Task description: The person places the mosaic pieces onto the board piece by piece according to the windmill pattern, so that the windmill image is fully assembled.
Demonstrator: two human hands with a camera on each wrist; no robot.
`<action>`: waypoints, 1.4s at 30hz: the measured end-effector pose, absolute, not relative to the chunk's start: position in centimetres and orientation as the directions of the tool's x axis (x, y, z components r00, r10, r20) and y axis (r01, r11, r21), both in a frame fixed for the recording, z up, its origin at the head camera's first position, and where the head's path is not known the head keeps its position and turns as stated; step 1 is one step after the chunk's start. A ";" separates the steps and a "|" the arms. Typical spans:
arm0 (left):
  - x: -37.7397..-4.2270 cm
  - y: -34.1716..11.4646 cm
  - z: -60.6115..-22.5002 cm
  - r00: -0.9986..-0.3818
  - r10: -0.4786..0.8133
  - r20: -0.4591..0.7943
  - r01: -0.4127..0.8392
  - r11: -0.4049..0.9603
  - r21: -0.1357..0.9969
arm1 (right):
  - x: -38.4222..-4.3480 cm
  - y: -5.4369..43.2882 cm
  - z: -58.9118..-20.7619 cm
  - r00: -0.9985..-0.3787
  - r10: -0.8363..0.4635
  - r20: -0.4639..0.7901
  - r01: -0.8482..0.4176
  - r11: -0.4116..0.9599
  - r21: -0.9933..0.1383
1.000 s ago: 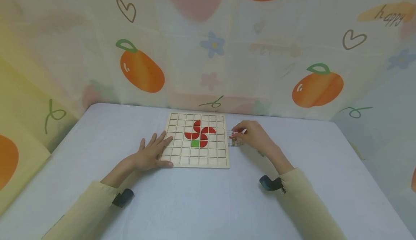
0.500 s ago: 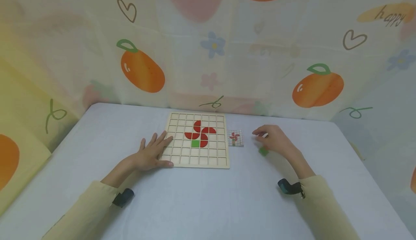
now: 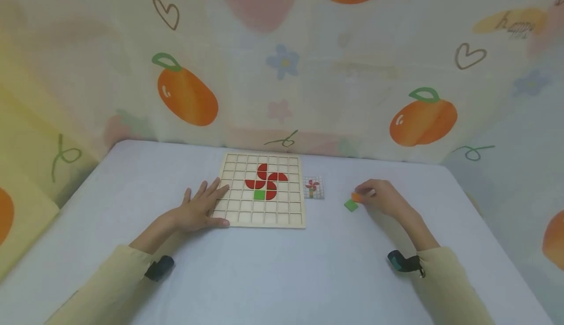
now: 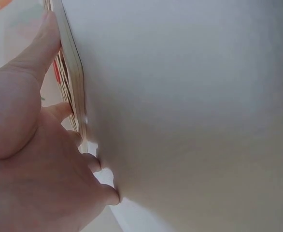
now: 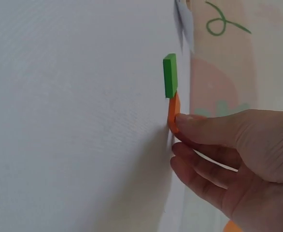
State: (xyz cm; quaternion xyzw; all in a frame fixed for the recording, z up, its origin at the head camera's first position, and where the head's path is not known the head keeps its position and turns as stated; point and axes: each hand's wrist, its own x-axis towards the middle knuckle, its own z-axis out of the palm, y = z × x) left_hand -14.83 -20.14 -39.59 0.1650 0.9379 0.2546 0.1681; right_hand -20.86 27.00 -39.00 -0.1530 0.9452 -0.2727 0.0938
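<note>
My left hand (image 3: 197, 212) lies with fingers spread over the left edge of a wooden grid board (image 3: 288, 220); in the left wrist view, its thumb and fingertips touch the board's rim (image 4: 74, 77). Red quarter-circle tiles (image 3: 278, 176) form a pinwheel on the board, with a green square tile (image 3: 260, 195) below them. To the right, my right hand (image 3: 387, 200) pinches an orange tile (image 3: 357, 197) between thumb and index finger. The right wrist view shows this orange tile (image 5: 174, 112) right beside a loose green square tile (image 5: 170, 76) on the table.
A small pattern card (image 3: 319, 194) with a printed red pinwheel lies against the board's right side. The white-covered table (image 3: 273, 276) ends at a fruit-print cloth backdrop (image 3: 352, 109).
My right hand has moved right from the pattern card and now pinches the orange tile, with the loose green tile in fuller view. My left hand stays on the board; the head view has shifted slightly.
</note>
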 end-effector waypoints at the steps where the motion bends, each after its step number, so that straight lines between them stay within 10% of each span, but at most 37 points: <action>1: -14.9 -20.2 -39.6 -0.889 0.395 -0.231 0.223 0.815 0.535 | -20.9 27.0 -39.0 -0.934 -0.345 -0.091 -0.244 0.804 -0.542; 42: -15.1 -20.5 -40.2 -0.893 0.382 -0.238 0.211 0.822 0.530 | -21.4 23.5 -36.5 -0.889 -0.420 0.181 -0.446 0.708 -0.548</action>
